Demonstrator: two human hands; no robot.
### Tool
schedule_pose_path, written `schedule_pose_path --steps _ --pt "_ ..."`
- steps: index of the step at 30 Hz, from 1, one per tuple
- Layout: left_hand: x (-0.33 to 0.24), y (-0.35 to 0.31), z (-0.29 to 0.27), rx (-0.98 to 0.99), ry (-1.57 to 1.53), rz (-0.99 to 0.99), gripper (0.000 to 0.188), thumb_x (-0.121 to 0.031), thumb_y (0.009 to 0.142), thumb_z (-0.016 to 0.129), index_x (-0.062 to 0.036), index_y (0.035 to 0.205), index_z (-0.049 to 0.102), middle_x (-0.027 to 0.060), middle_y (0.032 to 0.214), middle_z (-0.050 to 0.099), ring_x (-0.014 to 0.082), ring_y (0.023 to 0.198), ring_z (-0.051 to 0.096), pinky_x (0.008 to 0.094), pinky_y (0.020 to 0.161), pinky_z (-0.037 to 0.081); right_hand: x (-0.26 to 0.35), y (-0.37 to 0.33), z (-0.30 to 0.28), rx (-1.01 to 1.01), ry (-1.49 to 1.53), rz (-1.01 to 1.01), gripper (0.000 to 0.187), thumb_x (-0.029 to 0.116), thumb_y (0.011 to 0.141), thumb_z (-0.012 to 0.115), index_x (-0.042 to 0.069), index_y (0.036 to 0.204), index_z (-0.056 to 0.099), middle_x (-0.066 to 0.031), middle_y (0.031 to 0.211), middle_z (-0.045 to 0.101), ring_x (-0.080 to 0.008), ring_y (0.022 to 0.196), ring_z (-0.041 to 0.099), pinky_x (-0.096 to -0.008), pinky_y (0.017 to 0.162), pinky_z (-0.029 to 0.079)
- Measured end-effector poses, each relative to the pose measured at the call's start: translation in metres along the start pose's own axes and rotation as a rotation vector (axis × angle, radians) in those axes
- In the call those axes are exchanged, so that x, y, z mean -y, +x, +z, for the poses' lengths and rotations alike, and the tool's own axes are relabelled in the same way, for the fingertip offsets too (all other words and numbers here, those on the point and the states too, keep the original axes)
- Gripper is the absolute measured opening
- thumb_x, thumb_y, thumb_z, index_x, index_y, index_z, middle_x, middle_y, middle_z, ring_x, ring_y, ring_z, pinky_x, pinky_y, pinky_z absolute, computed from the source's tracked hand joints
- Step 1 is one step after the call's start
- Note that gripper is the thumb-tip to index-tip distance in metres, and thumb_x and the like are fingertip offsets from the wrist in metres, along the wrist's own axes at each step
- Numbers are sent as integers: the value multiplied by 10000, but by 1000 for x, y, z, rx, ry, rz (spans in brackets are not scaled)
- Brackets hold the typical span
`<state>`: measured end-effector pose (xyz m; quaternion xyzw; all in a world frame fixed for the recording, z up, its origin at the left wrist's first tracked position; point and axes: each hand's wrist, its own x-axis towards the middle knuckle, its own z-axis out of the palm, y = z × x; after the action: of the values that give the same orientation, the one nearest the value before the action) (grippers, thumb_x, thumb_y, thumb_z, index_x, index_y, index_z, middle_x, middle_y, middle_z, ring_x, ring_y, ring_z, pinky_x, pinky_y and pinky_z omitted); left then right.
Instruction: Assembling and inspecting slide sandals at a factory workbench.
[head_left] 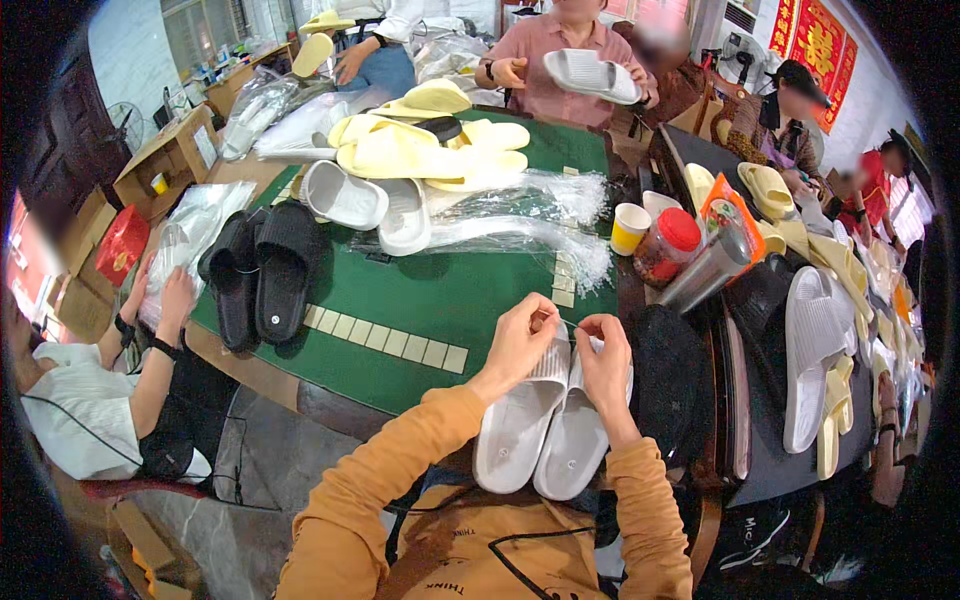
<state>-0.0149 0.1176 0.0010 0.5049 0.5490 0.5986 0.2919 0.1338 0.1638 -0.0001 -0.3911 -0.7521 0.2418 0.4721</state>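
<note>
A pair of light grey slippers (521, 430) lies side by side close in front of me, toes pointing away and soles down. My left hand (522, 345) is over the toe end of the left slipper, thumb and fingers pinched together. Just across from it, my right hand (604, 358) is closed in a pinch above the right slipper's toe end. Whatever the fingertips hold is too small to make out. The slippers' straps are partly covered by my hands.
On the green table (480, 290) lie black slippers (284, 270), yellow slippers (400, 150), white slippers (345, 195) and clear plastic bags (500, 235). A paper cup (629, 229), red-lidded jar (668, 245) and metal tumbler (708, 268) stand at right. Several people work around.
</note>
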Motion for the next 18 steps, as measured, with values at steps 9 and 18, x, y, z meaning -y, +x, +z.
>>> schedule_pose_path --steps 9,18 --pt "-3 0 0 29 19 -6 80 -53 926 619 12 966 593 29 841 628 81 763 580 244 700 492 1 0 -3 51 1 -22 76 5 823 657 9 889 622 -120 862 619 -279 831 617 -372 749 486" --pt "-4 1 -1 47 -4 -70 107 -88 951 604 19 941 601 11 770 609 55 727 554 225 654 461 -6 -1 -1 21 -52 -28 86 3 814 648 14 896 622 -122 880 619 -286 844 612 -384 766 482"
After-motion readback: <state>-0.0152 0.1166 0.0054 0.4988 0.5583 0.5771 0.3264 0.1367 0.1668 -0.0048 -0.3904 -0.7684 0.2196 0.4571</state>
